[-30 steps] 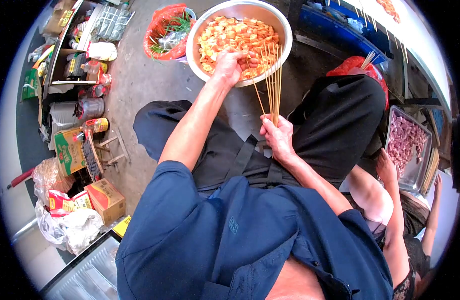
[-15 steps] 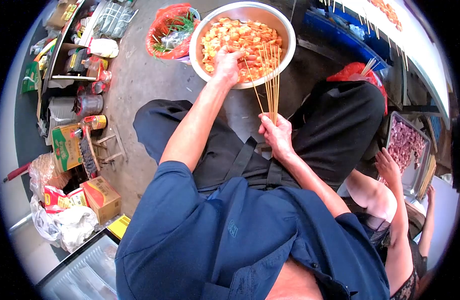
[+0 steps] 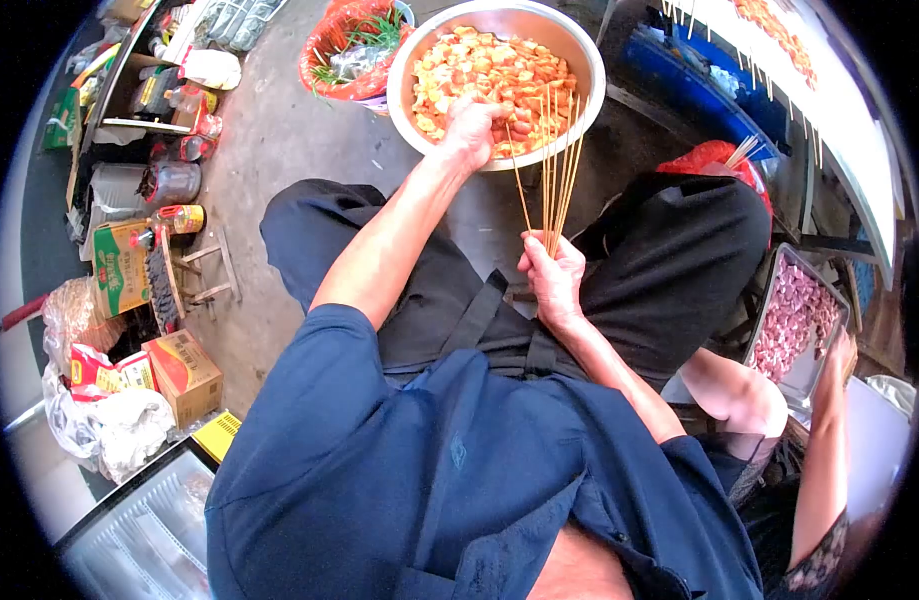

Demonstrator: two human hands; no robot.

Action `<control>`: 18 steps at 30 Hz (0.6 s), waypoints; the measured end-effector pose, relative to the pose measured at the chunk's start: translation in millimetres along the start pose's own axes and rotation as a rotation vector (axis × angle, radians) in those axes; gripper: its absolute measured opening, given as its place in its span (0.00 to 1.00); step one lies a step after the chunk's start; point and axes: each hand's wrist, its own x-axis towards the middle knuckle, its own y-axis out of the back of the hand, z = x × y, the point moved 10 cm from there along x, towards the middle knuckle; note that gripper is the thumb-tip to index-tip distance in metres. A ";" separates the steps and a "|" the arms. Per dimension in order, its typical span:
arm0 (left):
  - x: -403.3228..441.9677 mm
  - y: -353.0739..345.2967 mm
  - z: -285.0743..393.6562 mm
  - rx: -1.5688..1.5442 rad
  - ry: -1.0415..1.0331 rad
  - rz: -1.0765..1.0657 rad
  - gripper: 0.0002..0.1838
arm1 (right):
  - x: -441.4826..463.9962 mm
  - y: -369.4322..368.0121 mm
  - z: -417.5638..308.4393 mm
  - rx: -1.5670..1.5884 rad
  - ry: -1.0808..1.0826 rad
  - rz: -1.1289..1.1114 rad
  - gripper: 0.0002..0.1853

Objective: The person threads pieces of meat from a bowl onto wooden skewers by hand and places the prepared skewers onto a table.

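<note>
A wide metal bowl (image 3: 597, 92) holds many orange, sauce-coated food pieces (image 3: 494, 68). Over its near side is my left hand (image 3: 477, 132), its fingers closed around a piece of the orange food at the tip of one thin skewer (image 3: 520, 190). Below the bowl, my right hand (image 3: 554, 280) grips the lower ends of several wooden skewers (image 3: 559, 195). Their upper ends fan out over the bowl's near rim, and the single skewer leans apart from them toward my left hand.
A red-lined container (image 3: 324, 52) with greens stands left of the bowl. At right are a red bag (image 3: 704, 158) with sticks, a blue bin (image 3: 694, 80), a white table edge (image 3: 859, 150) and a meat tray (image 3: 824, 345), with a co-worker's arm (image 3: 827, 440) beside it. Boxes (image 3: 184, 375) line the left.
The bowl and surroundings have shifted in view. My left hand stays by the single skewer's tip, and my right hand keeps its grip. The co-worker's hand has moved to the meat tray's right edge.
</note>
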 end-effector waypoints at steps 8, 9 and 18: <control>-14.7 -5.1 4.4 0.076 -0.003 0.039 0.11 | -6.5 -1.0 1.7 0.086 -0.123 0.041 0.06; -12.2 -3.9 -0.6 0.093 0.021 0.027 0.12 | -5.9 -0.5 -0.2 0.114 -0.125 0.056 0.06; -34.5 -39.0 -3.5 0.110 0.077 -0.132 0.05 | 16.3 -16.0 -36.4 0.207 -0.090 0.072 0.06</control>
